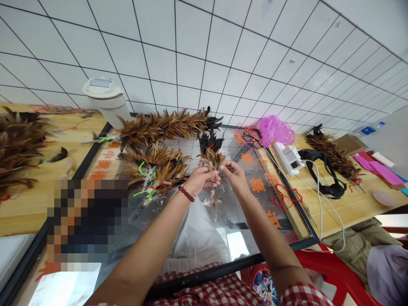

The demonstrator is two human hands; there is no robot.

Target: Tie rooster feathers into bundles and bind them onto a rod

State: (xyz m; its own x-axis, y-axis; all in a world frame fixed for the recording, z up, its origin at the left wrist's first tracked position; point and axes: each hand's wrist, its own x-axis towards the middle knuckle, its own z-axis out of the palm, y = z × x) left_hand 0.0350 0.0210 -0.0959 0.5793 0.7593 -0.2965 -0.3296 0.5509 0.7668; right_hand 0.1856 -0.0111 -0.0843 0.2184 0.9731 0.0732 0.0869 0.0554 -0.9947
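Over the glass tabletop [236, 221], my left hand [201, 177] is closed round the base of a small feather bundle [214, 159], brown feathers with black tips pointing away from me. A dark red bead bracelet [186, 194] circles that wrist. My right hand [235, 174] pinches at the bundle's right side; the exact spot between its fingertips is hard to see. Just left of my hands lies a loose pile of brown feathers [156, 163] with green and red ties. Behind it stretches a long feather duster [165, 125], its tied end at the left.
A white lidded bin [106, 100] stands near the tiled wall. Along the right are red cord [287, 197], a pink plastic bag [276, 129], a white power adapter [288, 158], a black strap [331, 187] and another feather duster [331, 153]. More feathers [19, 148] lie far left.
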